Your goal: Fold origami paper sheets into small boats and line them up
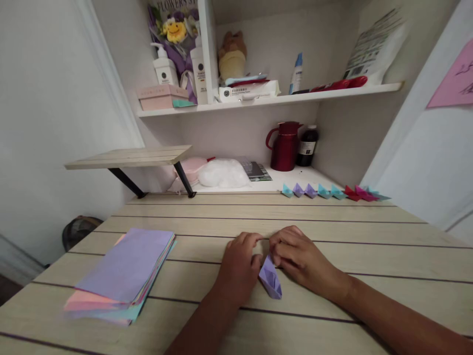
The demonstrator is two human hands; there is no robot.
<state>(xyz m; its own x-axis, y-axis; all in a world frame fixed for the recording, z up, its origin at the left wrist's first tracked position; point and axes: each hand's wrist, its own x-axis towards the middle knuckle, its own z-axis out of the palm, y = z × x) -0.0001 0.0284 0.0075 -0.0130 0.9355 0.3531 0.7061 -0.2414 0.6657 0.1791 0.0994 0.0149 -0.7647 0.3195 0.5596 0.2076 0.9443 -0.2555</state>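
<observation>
A small purple paper boat [271,281] lies on the slatted tabletop between my two hands, its folded opening facing up. My left hand [242,266] rests just left of it, fingers curved forward and apart from the thumb, which is close to the boat's side. My right hand [295,254] is on the other side, its fingers curled together with the tips at the boat's far end, seemingly pinching it. Farther off to the left lies a stack of coloured paper [125,266] with a purple sheet on top.
A row of several folded paper boats [324,191] lines the table's back right edge. A small raised wooden shelf [129,155] on black legs stands at the back left. Behind are a red jug [285,148], a dark bottle [307,146] and a white plastic bag [223,173].
</observation>
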